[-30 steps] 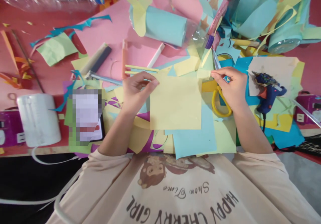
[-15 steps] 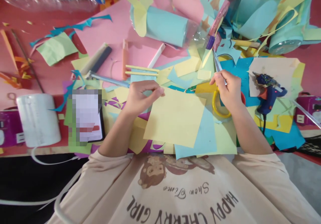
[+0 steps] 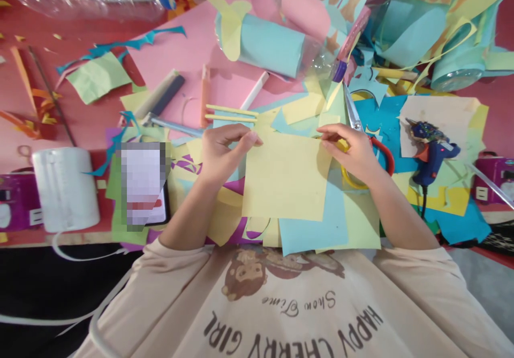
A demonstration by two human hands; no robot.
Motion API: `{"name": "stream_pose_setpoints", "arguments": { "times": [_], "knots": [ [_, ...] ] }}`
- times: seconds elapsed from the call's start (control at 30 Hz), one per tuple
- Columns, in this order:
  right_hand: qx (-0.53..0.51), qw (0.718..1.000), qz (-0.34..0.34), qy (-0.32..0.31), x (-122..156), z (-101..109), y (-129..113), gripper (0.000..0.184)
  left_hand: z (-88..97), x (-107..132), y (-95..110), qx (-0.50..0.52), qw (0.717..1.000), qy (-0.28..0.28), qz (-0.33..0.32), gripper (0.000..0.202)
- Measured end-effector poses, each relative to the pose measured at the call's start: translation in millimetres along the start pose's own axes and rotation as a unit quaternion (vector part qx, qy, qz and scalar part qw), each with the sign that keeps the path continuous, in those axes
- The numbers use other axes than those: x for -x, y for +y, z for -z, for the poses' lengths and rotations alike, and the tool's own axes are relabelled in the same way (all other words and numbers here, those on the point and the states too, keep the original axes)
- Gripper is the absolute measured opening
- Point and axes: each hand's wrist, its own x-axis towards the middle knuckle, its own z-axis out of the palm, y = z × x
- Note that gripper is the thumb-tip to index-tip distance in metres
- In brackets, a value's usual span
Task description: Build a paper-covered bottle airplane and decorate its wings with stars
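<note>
The person wears a pale peach, soft cotton T-shirt (image 3: 281,315) with short sleeves that end above the elbows, leaving both forearms bare. Across the chest is a brown cartoon monkey print (image 3: 249,277), with small script lettering just beside it and large dark block letters nearer the camera. The left hand (image 3: 220,146) and right hand (image 3: 353,152) carry no rings, watch or bracelet.

paper square (image 3: 285,179) between both hands | scissors (image 3: 363,133) right of it | glue gun (image 3: 429,152) further right

A pale yellow paper square (image 3: 283,179) lies flat, slightly tilted, atop blue and green sheets.
</note>
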Motion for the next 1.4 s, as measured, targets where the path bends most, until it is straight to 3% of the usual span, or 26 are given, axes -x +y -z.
{"name": "stream_pose_setpoints", "arguments": {
  "times": [0.3,0.43,0.53,0.8,0.9,1.07,1.23,1.4],
  "knots": [
    [-0.089,0.99,-0.022,0.104,-3.7,1.9,5.8,0.008,-2.8,-1.9,6.6,-0.025,0.999,-0.037,0.003,0.022],
    [-0.091,0.989,-0.039,0.108,-4.6,1.5,7.4,0.008,-5.1,-2.6,3.6,-0.005,1.0,-0.026,0.005,0.011],
    [-0.092,0.989,-0.04,0.109,-4.7,1.5,6.7,0.007,-6.6,-2.9,0.8,0.006,0.999,-0.038,-0.007,0.019],
    [-0.014,0.994,-0.044,0.096,-2.9,5.9,8.1,0.012,-8.7,-0.7,-1.5,-0.028,0.997,-0.055,-0.044,0.012],
    [0.004,0.994,-0.042,0.103,-4.1,6.9,10.1,0.01,-6.7,-1.1,-0.3,-0.043,0.998,-0.04,-0.035,0.011],
    [0.095,0.984,0.02,0.15,-7.1,5.8,11.7,0.011,5.4,-9.7,-8.3,-0.109,0.992,0.038,-0.053,0.011],
    [0.104,0.975,0.025,0.195,-12.9,10.8,5.6,0.038,15.0,-17.4,-21.3,-0.208,0.972,0.091,-0.061,0.01],
    [0.205,0.965,0.059,0.153,-49.5,21.0,-4.0,0.018,9.9,-15.4,-14.7,-0.19,0.976,0.077,-0.07,0.016]
  ]
}}
